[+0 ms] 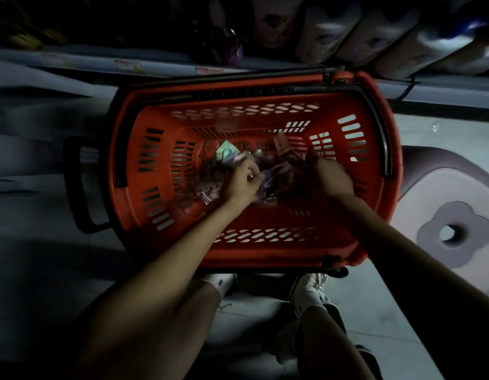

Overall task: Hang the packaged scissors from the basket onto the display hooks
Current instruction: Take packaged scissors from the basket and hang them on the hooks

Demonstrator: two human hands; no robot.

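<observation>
Dim shot, looking down. Red basket (265,250) sits on the floor (46,270), long axis L-R across the view, slotted walls all round. One black handle (76,185) is folded out past its left end; a 2nd black handle (386,138) lies along the far and right rim. The packs (207,187) lie in a loose heap on the basket btm, approx ctr, overlapping, flat or slightly tipped, w/ no shared direction. A green pack (227,154) at the heap's far-left edge lies skewed, one corner pointing at the far wall; its long axis can't be made out. Both arms reach in over the near rim. Left hand (243,182) is on the heap, knuckles up, its grip curled tight on a purple pack (270,174); that pack's visible edge runs from the fingers (251,171) away to the right and slightly far, so its long axis is roughly L-R w/ the basket's. Right hand (334,179) is just right of the heap's ctr, fingers down among the packs, but blurred and dark: can't tell if its grip holds anything. The hands are near each other, not touching. Below the near rim: a white sock (221,283) and a pale shoe (309,289) on the floor. A shelf (73,64) edge w/ blurred goods runs beyond the basket.
</observation>
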